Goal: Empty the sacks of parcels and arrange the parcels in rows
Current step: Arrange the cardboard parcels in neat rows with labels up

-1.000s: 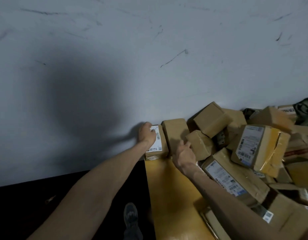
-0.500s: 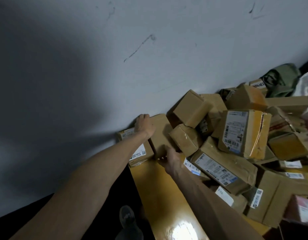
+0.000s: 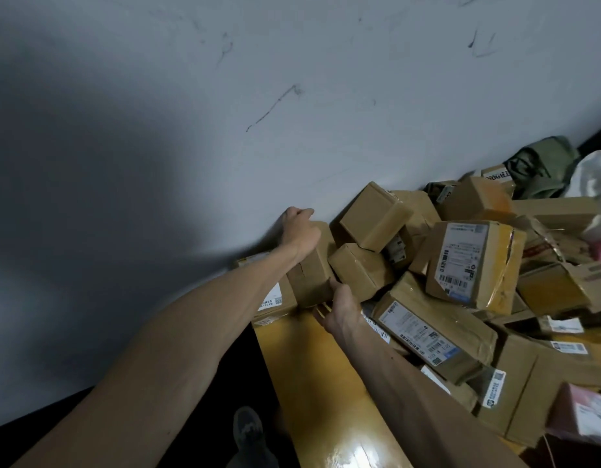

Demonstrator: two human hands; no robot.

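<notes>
A plain brown parcel (image 3: 311, 280) stands on end by the wall at the far left corner of the yellow table (image 3: 322, 383). My left hand (image 3: 301, 231) grips its top far edge and my right hand (image 3: 339, 307) holds its near bottom corner. To its left a labelled parcel (image 3: 274, 300) lies against the wall, partly hidden by my left forearm. A heap of taped cardboard parcels (image 3: 474, 265) covers the table's right side.
A grey scuffed wall (image 3: 292, 113) runs behind the table. A green sack (image 3: 542, 167) and a white bag (image 3: 596, 177) lie at the far right. A pink-labelled parcel (image 3: 586, 417) sits at the near right. Dark floor and my shoe (image 3: 248, 434) lie left of the table.
My left hand left the labelled parcel and took the top of the plain brown one. My right hand slid under its near corner. The view swung left and tilted.
</notes>
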